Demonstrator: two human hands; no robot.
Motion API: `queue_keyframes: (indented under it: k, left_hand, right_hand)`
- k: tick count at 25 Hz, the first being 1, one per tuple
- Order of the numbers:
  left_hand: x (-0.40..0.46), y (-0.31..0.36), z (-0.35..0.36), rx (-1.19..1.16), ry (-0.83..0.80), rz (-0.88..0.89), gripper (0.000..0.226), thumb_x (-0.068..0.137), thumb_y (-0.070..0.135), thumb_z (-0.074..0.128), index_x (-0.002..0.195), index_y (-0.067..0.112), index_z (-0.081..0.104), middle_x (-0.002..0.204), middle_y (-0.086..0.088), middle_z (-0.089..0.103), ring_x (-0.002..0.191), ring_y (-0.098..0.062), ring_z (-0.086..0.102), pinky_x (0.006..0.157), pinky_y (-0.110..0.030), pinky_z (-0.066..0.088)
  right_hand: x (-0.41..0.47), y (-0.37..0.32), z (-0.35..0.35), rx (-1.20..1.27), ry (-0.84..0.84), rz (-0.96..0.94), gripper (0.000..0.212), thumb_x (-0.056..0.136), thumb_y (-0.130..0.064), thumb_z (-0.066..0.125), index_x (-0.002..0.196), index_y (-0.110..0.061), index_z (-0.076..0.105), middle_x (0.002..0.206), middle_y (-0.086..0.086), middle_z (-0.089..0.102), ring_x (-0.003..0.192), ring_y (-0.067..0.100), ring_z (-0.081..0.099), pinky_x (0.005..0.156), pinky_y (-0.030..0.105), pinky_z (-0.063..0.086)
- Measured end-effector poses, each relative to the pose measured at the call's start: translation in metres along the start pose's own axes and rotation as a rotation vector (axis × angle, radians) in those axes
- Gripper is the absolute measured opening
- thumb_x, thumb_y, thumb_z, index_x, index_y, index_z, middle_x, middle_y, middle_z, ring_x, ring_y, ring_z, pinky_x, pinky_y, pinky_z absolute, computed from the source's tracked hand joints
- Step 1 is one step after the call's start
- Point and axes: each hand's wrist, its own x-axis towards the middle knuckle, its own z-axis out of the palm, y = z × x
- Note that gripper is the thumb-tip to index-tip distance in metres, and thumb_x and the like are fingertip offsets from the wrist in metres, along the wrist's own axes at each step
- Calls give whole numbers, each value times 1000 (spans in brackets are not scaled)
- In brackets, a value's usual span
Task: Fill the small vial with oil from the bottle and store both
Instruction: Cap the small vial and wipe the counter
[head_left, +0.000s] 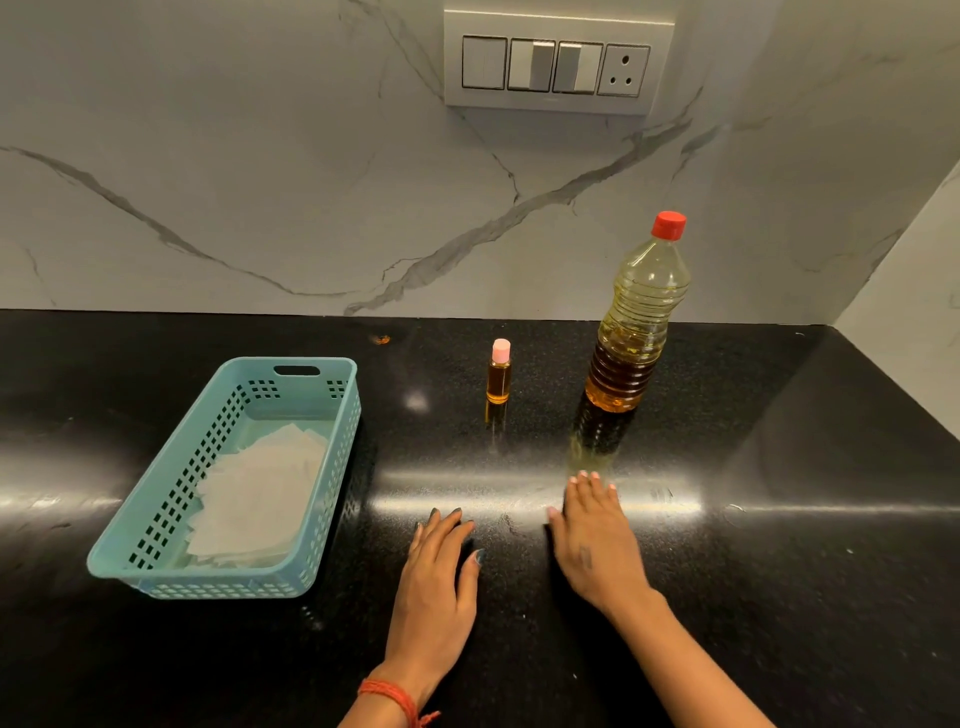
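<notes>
A small vial (498, 378) with a pink cap stands upright on the black counter, amber oil inside it. To its right stands a clear plastic oil bottle (636, 322) with a red cap screwed on, oil filling its lower part. My left hand (439, 577) lies flat on the counter in front of the vial, fingers straight, holding nothing. My right hand (597, 540) also lies flat, palm down, just in front of the bottle and apart from it.
A teal perforated plastic basket (332, 467) sits at the left with white paper pieces on its floor. The black counter (779, 519) meets a marble wall behind and a corner at the right. A switch panel (556, 65) is on the wall.
</notes>
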Motion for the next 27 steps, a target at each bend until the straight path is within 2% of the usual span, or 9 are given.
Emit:
queue_keyframes:
  k: [4,7,11,14,16,19,21,24,27]
  left_hand:
    - [2,0,0,-3,-8,10,37,94,24,46,130,19,48,139,12,40,139,-6,21,115,-21,8]
    - [0,-1,0,-2,-20,9,37,94,27,45,131,20,47,140,11,40,139,-6,21,115,-21,8]
    - [1,0,-1,-30,-7,-10,37,95,28,43,131,22,47,142,12,38,140,-4,17,115,-21,8]
    - [1,0,0,-29,-9,-3,36,95,27,44,130,21,48,142,10,39,139,-4,18,115,-22,9]
    - [1,0,1,-27,-5,1,35,95,25,44,129,20,49,142,8,42,139,-4,20,115,-22,10]
    - [1,0,0,-25,-2,4,35,95,25,44,129,20,49,141,7,43,137,-2,18,114,-20,8]
    - [1,1,-1,-28,6,0,35,95,25,44,129,21,49,142,9,41,136,0,16,113,-19,7]
    - [0,2,-2,-34,15,-4,35,94,24,45,129,22,49,141,9,41,135,1,15,113,-20,8]
    - [0,1,-2,-30,12,-18,34,94,24,46,128,22,49,141,8,41,136,-1,17,113,-21,9]
  right_hand:
    - [-7,-54,12,26,-77,-226,110,59,-63,-39,146,-7,-2,157,11,-3,144,21,-8,115,33,-9]
    - [-17,-42,7,-28,-108,-329,109,54,-59,-45,144,-12,-7,157,7,-3,144,18,-9,113,31,-13]
    - [-9,8,0,-107,-25,-133,114,51,-58,-50,143,-8,-6,157,8,-2,143,19,-10,112,31,-12]
    - [-6,-7,6,-92,4,-78,93,72,-49,-28,145,-4,6,155,9,4,145,25,1,116,35,-4]
    - [-12,-28,14,-96,24,-184,69,87,-39,8,139,-2,35,146,11,37,134,30,32,113,34,28]
    - [-17,-29,15,116,161,-302,35,73,-6,67,108,-11,69,104,1,71,89,18,55,73,26,54]
    - [-12,-15,4,242,124,-218,25,80,0,60,98,-13,71,98,1,72,90,17,56,75,28,50]
    - [-2,9,-13,568,226,22,13,83,-7,65,89,-15,73,90,-2,69,79,3,59,72,7,41]
    - [6,37,-21,576,349,192,11,81,-6,66,88,-13,72,88,1,64,72,5,57,64,10,35]
